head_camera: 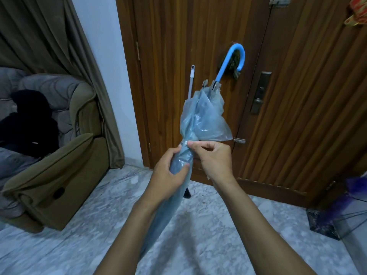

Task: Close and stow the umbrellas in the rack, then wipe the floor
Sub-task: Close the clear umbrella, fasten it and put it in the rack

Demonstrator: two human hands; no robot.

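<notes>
A brown wooden door (pixel 198 36) fills the far side, and grey-white marble floor (pixel 79 245) spreads from it to the near edge. On the left stands an olive armchair (pixel 59 165) with dark cloth heaped on its seat, and a brown curtain (pixel 49 32) hangs behind it. In the middle, in front of the door, a pale blue see-through umbrella (pixel 200 120) is held folded and tilted, its crook end up and far, its lower end running near and left behind the left forearm. The left grip (pixel 168 165) is curled round the gathered canopy. Just right of it, the right grip (pixel 213 157) pinches the strap between thumb and fingertips at a small white snap (pixel 186 142). Above the two grips the canopy flares loose and crumpled. The blue crook handle (pixel 231 60) shows against the door. A thin white pole (pixel 191 82) leans on the door behind the umbrella. At the far right, low down, sit a dark box (pixel 322 225) and something purple (pixel 355 187), too blurred to tell.
</notes>
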